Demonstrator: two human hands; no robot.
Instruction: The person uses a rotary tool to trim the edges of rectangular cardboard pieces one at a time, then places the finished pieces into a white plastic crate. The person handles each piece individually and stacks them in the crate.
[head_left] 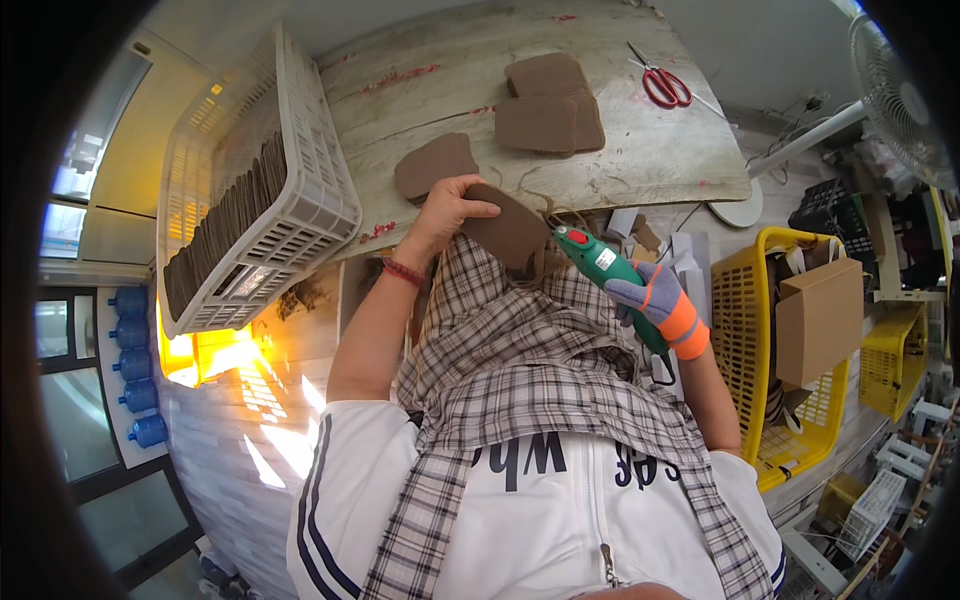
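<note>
The left hand (445, 218) has its bare fingers closed on a brown piece (508, 230) at the near edge of the worktop (430, 105); the gloved right hand (655, 303) has its fingers wrapped round a green power tool (598, 260), tip at the piece's right edge, contact unclear. Another piece (436, 163) lies by the near edge, a pile (545, 122) further in, red scissors (665, 88) toward the far right corner, and a white crate (312, 170) at the left edge.

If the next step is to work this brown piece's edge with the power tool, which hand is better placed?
Probably the right: the gloved right hand grips the green handheld power tool, its tip near the edge of the flat brown piece. The bare left hand holds that piece.
</note>
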